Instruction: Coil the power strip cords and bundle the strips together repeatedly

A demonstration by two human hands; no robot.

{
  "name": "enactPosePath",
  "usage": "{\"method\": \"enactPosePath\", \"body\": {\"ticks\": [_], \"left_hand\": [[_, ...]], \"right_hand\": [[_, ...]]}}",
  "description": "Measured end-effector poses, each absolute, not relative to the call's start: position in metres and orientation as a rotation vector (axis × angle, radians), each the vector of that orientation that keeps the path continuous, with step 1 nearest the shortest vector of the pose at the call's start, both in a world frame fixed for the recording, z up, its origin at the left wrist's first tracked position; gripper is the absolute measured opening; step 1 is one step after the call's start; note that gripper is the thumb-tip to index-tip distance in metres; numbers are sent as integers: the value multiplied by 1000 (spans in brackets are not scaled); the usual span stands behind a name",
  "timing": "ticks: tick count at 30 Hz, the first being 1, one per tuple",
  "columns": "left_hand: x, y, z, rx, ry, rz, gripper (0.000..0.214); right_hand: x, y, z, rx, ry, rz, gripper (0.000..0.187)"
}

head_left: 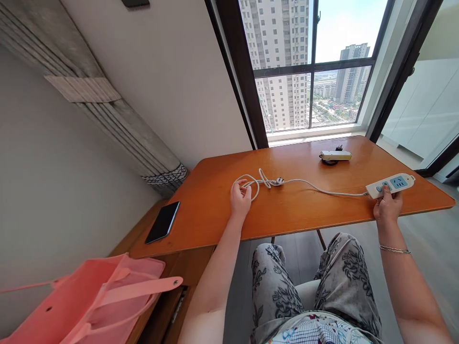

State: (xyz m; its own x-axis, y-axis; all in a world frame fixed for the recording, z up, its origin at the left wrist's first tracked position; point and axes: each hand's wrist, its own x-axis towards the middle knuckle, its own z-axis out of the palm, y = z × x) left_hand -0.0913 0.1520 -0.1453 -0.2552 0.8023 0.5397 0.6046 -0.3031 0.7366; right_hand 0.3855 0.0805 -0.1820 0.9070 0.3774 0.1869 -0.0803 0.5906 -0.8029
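A white power strip point(398, 182) with blue socket panels is in my right hand point(387, 204), held at the table's right side with the thumb on top. Its white cord point(319, 188) runs left across the table to a loosely looped part. My left hand point(241, 198) is closed on the looped cord, its fingers partly around the loops. The cord's plug point(278, 181) lies beside the loops, near the middle of the table.
The orange-brown wooden table point(215, 215) spans the view before a window. At its back right lies a second power strip point(335, 155) with a black cord. A dark tablet or phone point(163, 222) lies at the left edge. A pink bag point(89, 296) stands at lower left.
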Motion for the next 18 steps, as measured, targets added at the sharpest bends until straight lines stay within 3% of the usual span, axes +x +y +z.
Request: {"method": "enactPosePath", "body": {"ticks": [10, 18], "left_hand": [[-51, 179, -145, 2408, 1790, 695, 57], [-42, 184, -134, 2471, 1849, 506, 44]], "right_hand": [[387, 82, -187, -878, -365, 279, 55], [388, 84, -193, -930, -420, 236, 55]]}}
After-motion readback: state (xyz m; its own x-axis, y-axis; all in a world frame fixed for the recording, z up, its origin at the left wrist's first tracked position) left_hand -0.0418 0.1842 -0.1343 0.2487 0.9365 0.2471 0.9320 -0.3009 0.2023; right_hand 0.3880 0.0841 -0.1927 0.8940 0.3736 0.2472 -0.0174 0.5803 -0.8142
